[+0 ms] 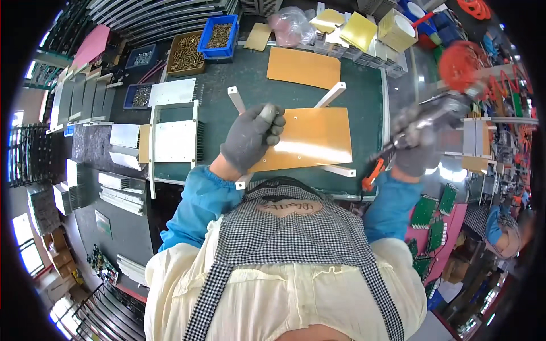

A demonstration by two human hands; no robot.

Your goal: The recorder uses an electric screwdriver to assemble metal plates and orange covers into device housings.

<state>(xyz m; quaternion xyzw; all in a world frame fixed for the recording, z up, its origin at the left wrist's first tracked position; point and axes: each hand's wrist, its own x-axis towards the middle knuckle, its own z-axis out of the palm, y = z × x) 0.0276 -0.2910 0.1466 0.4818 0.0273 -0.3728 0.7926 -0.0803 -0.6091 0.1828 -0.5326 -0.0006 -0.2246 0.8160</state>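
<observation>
My left hand [254,136], in a grey glove, is closed over the left edge of an orange-brown board [315,136]; whatever the curled fingers hold, if anything, is hidden. White bars stick out at the board's corners, one of them a bar [332,94] at the far right. My right hand [418,139], gloved too and smeared by motion, is off to the board's right. It grips a power screwdriver [441,111], its body slanting up and away. Just below that hand shows an orange-handled tool [372,174].
Another orange board [304,67] lies farther back. A blue bin [219,37] and a brown box [186,53] hold brass-coloured fasteners. Finned metal heat sinks [175,141] with white bars stand at left. Green circuit boards [425,211] lie at right, below a red coiled hose [459,65].
</observation>
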